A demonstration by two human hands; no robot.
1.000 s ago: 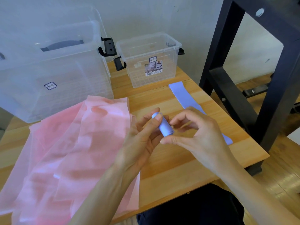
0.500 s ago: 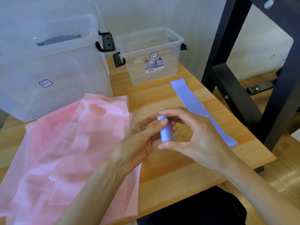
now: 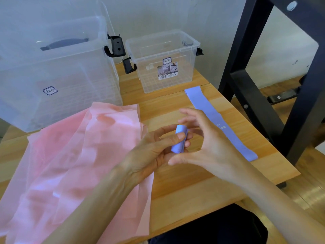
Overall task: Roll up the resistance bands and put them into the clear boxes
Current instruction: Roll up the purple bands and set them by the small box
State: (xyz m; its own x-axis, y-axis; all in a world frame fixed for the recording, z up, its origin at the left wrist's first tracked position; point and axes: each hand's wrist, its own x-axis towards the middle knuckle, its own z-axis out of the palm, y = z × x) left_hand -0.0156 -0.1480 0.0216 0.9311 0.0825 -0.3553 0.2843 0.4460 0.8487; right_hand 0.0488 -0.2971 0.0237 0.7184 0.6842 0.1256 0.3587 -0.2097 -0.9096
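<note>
Left hand [image 3: 154, 152] pinches rolled band [image 3: 179, 141]; pink bags [image 3: 73, 155] alongside.

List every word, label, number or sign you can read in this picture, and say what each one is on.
"Storage Box": faintly legible on the sticker of the small clear box, above a barcode whose digits are too small to read.
Badge above that sticker: blurred, unreadable.
Badge on the large clear box: script too blurred to read.
White print on the flat purple band: too small to read.
</note>
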